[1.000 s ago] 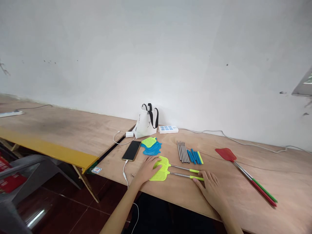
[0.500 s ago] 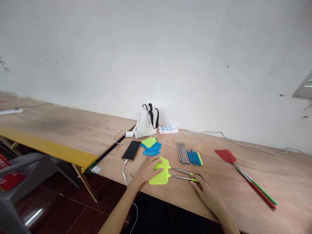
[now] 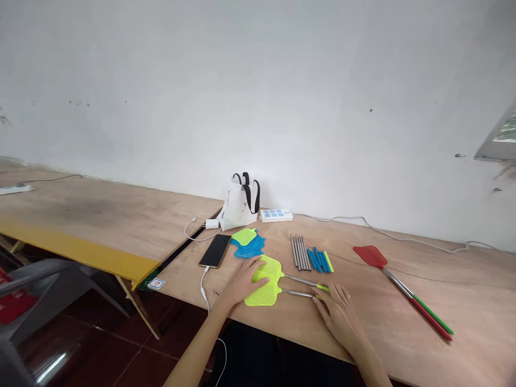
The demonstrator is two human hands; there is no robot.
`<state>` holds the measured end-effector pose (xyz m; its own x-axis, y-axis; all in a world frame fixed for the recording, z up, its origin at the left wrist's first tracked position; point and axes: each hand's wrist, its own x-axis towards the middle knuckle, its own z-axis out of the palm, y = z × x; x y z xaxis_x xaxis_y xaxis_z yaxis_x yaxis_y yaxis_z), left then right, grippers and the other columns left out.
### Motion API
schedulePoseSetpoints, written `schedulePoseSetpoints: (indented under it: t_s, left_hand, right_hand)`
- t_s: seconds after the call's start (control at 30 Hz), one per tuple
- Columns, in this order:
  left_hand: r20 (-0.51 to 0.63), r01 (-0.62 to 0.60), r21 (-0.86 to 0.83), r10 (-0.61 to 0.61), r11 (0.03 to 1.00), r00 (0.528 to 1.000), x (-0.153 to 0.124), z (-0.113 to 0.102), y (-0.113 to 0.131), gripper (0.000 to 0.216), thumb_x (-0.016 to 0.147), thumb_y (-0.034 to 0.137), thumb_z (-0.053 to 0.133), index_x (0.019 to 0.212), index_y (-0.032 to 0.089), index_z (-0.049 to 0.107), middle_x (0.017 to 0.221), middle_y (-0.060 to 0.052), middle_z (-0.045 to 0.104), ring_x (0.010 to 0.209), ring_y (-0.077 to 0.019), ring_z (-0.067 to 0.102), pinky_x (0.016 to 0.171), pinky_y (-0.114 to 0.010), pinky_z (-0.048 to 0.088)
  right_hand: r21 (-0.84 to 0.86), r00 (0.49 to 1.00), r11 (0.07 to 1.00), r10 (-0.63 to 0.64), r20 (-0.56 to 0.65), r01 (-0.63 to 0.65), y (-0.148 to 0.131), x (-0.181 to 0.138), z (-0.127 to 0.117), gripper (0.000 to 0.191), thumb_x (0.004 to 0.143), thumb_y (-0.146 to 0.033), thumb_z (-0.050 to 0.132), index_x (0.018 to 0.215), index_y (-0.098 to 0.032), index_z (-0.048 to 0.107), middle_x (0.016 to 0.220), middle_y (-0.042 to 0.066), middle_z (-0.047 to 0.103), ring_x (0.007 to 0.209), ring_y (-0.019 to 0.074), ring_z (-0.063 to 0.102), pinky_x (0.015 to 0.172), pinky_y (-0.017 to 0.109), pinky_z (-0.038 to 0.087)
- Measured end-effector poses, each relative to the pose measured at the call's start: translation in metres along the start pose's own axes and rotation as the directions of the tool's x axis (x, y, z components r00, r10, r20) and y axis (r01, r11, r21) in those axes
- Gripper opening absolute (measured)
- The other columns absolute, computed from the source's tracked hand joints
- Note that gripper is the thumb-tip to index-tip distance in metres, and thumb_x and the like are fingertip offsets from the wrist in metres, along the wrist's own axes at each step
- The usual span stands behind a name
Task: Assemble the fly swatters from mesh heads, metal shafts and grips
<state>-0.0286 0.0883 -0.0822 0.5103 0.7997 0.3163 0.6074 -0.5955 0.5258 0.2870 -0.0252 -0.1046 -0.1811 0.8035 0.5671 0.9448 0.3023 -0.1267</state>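
Observation:
Two yellow-green fly swatters (image 3: 266, 284) with metal shafts lie side by side on the plywood table (image 3: 463, 301). My left hand (image 3: 242, 280) rests flat on their mesh heads, fingers stretched out. My right hand (image 3: 341, 314) lies over their handle ends, fingers extended and covering the green grips. Behind them sit a stack of blue and green swatter heads (image 3: 246, 243), a row of metal rods (image 3: 300, 251) and blue and green handle sleeves (image 3: 319, 259).
A red swatter (image 3: 397, 282) with a green-handled one lies to the right. A phone (image 3: 215, 250) on a white cable, a charger, a white bag (image 3: 241, 207) and a power strip (image 3: 276, 215) stand near the wall. A second table with a yellow edge (image 3: 80, 250) is on the left.
The two swatters have slid a little leftward under both hands, and my right hand has moved left along the handles. The view has shifted slightly.

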Motion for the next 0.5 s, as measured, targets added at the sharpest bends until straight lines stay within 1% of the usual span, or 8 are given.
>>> schedulePoseSetpoints:
  t_s: [0.1, 0.13, 0.2, 0.23, 0.3, 0.4, 0.5]
  left_hand:
    - [-0.021, 0.035, 0.004, -0.035, 0.999, 0.999, -0.001, 0.003, -0.004, 0.069, 0.093, 0.059, 0.058, 0.150, 0.024, 0.040, 0.158, -0.012, 0.038, 0.143, -0.0305, 0.041, 0.117, -0.048, 0.036]
    - [-0.022, 0.040, 0.007, -0.040, 0.999, 0.999, -0.001, 0.004, -0.005, 0.073, 0.093, 0.059, 0.059, 0.152, 0.023, 0.036, 0.159, -0.013, 0.038, 0.144, -0.0310, 0.039, 0.117, -0.048, 0.035]
    - [-0.026, 0.032, 0.010, -0.032, 0.999, 0.999, -0.001, 0.005, -0.006, 0.075, 0.093, 0.057, 0.060, 0.153, 0.022, 0.033, 0.157, -0.014, 0.041, 0.144, -0.0313, 0.040, 0.117, -0.049, 0.035]
    - [-0.027, 0.022, 0.011, -0.021, 1.000, 0.999, -0.001, 0.005, -0.006, 0.073, 0.093, 0.056, 0.060, 0.153, 0.023, 0.034, 0.155, -0.014, 0.043, 0.143, -0.0311, 0.042, 0.117, -0.049, 0.035]
    - [-0.025, 0.002, 0.013, -0.002, 1.000, 1.000, -0.001, 0.004, -0.005, 0.065, 0.094, 0.053, 0.061, 0.149, 0.025, 0.041, 0.150, -0.012, 0.049, 0.139, -0.0303, 0.046, 0.116, -0.049, 0.037]
    - [-0.023, -0.012, 0.006, 0.012, 1.000, 1.000, -0.001, 0.002, -0.003, 0.051, 0.095, 0.049, 0.061, 0.140, 0.026, 0.052, 0.145, -0.010, 0.055, 0.135, -0.0289, 0.049, 0.114, -0.048, 0.040]
    - [-0.085, -0.025, -0.059, 0.020, 0.998, 0.996, 0.002, -0.001, 0.002, 0.038, 0.098, 0.044, 0.057, 0.130, 0.025, 0.060, 0.140, -0.008, 0.058, 0.131, -0.0268, 0.053, 0.113, -0.045, 0.042]
  right_hand:
    - [-0.021, 0.997, 0.999, 0.036, -0.065, -0.037, 0.001, 0.000, 0.001, 0.033, 0.102, -0.040, 0.044, 0.121, -0.026, 0.067, 0.119, 0.011, 0.062, 0.112, 0.0271, 0.057, 0.100, 0.049, 0.046]
    - [-0.021, 0.995, 0.999, 0.047, -0.088, -0.049, 0.002, 0.000, 0.002, 0.033, 0.102, -0.041, 0.045, 0.122, -0.025, 0.066, 0.120, 0.011, 0.061, 0.112, 0.0275, 0.057, 0.098, 0.049, 0.047]
    - [-0.009, 0.990, 0.998, 0.066, -0.123, -0.067, 0.004, 0.000, 0.004, 0.035, 0.101, -0.039, 0.045, 0.128, -0.024, 0.063, 0.120, 0.012, 0.061, 0.112, 0.0281, 0.057, 0.096, 0.049, 0.049]
    - [0.007, 0.989, 0.998, 0.069, -0.129, -0.069, 0.006, -0.001, 0.005, 0.037, 0.101, -0.036, 0.044, 0.132, -0.025, 0.060, 0.120, 0.012, 0.060, 0.112, 0.0277, 0.057, 0.096, 0.049, 0.049]
    - [0.051, 0.990, 0.997, 0.058, -0.126, -0.052, 0.010, -0.002, 0.008, 0.042, 0.099, -0.024, 0.040, 0.138, -0.027, 0.056, 0.121, 0.011, 0.060, 0.111, 0.0259, 0.059, 0.095, 0.046, 0.051]
    - [0.092, 0.989, 0.996, 0.025, -0.145, -0.012, 0.015, -0.005, 0.012, 0.056, 0.092, -0.009, 0.033, 0.139, -0.029, 0.056, 0.122, 0.010, 0.061, 0.112, 0.0243, 0.060, 0.094, 0.044, 0.054]
    - [0.092, 0.987, 0.996, 0.003, -0.160, 0.011, 0.017, -0.008, 0.013, 0.061, 0.088, -0.006, 0.035, 0.139, -0.030, 0.057, 0.125, 0.009, 0.061, 0.115, 0.0252, 0.060, 0.096, 0.046, 0.054]
